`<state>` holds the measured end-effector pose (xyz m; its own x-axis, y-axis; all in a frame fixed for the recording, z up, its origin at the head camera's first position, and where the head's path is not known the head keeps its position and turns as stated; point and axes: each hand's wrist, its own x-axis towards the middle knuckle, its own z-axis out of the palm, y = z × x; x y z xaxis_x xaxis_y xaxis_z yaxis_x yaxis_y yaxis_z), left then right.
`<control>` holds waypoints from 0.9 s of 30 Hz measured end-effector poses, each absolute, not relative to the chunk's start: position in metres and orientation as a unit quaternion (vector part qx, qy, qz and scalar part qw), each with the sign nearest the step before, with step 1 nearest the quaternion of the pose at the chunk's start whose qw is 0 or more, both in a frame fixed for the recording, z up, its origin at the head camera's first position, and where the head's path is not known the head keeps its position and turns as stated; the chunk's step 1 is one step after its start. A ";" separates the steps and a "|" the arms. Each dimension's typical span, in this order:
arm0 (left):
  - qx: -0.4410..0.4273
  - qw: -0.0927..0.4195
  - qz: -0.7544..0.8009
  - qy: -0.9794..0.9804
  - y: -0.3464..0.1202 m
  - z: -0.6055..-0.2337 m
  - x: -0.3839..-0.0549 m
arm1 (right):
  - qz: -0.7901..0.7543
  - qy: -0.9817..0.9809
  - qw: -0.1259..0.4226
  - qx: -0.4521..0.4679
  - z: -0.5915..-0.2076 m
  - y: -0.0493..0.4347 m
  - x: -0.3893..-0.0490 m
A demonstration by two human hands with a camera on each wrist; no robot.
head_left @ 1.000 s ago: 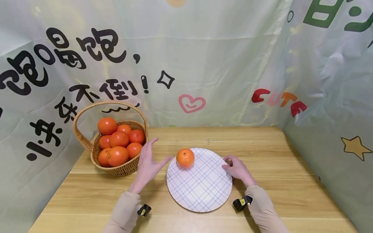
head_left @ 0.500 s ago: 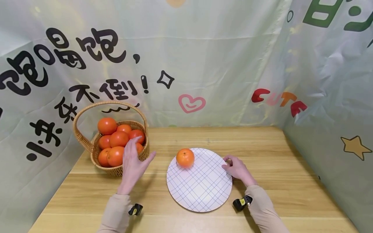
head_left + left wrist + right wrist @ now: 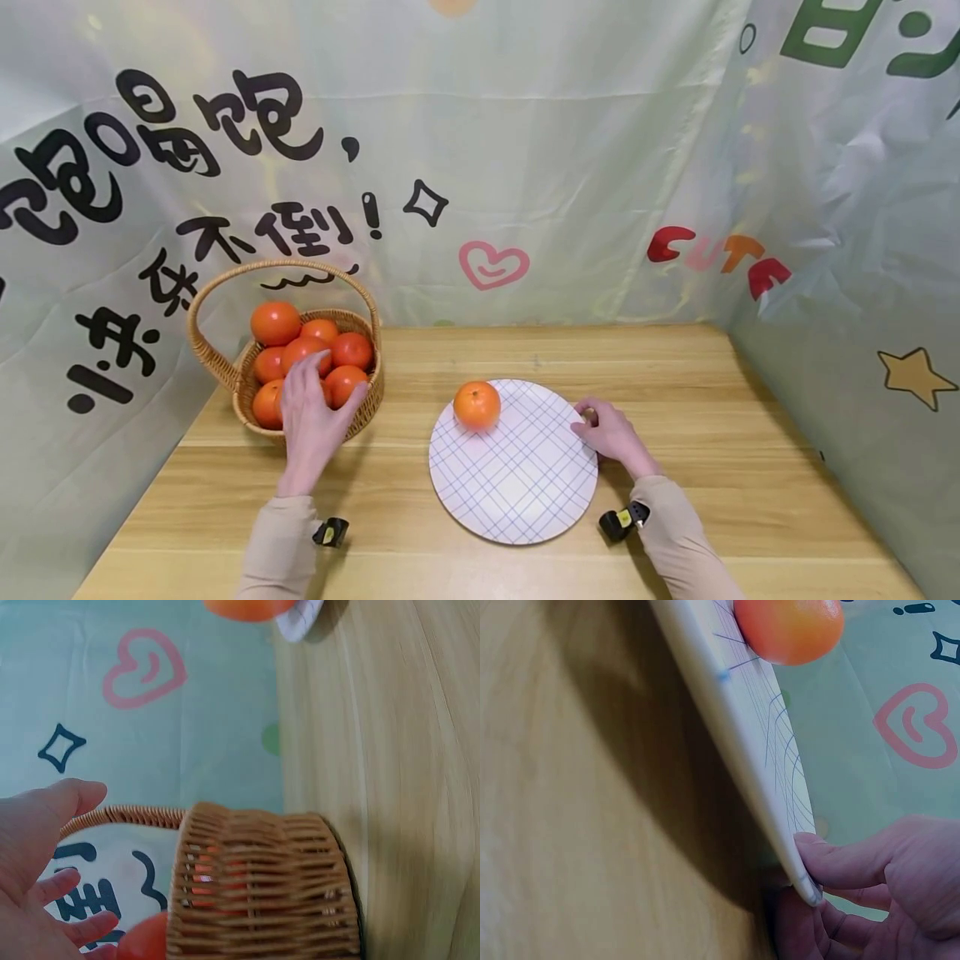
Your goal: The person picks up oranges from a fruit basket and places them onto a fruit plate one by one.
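My left hand [image 3: 309, 425] is over the front of a wicker basket [image 3: 369, 414], fingers spread and thumb apart, overlapping a round orange-red fruit in the head view. In the left wrist view the fingers reach past the basket's rim near a fruit [image 3: 144, 939]; nothing is gripped. My right hand [image 3: 613, 433] pinches the right rim of a round white plate [image 3: 517, 492] with blue crossed lines, thumb on top and fingers beneath, as the right wrist view shows. One orange [image 3: 477, 406] sits near the plate's back left edge.
Several more orange-red fruits [image 3: 351, 351] fill the basket, whose tall arched handle [image 3: 285, 265] stands up over them. A printed cloth [image 3: 570, 208] hangs behind and on both sides of the wooden table [image 3: 675, 367].
My left hand has moved left from beside the plate to over the basket's front fruits. The right hand, plate and orange have stayed in place.
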<state>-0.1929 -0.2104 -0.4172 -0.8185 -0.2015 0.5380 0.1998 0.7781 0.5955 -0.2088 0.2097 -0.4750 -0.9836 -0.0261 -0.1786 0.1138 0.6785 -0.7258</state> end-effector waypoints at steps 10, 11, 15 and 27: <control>0.032 0.291 -0.326 -0.899 -0.222 -0.424 -0.193 | -0.399 0.912 0.089 0.024 -0.473 0.209 -0.209; 0.034 0.290 -0.326 -0.899 -0.223 -0.424 -0.194 | -0.399 0.912 0.089 0.024 -0.473 0.209 -0.209; 0.041 0.283 -0.327 -0.901 -0.229 -0.426 -0.195 | -0.398 0.913 0.090 0.025 -0.473 0.209 -0.208; 0.077 0.233 -0.319 -0.915 -0.240 -0.429 -0.196 | -0.398 0.912 0.090 0.025 -0.473 0.209 -0.209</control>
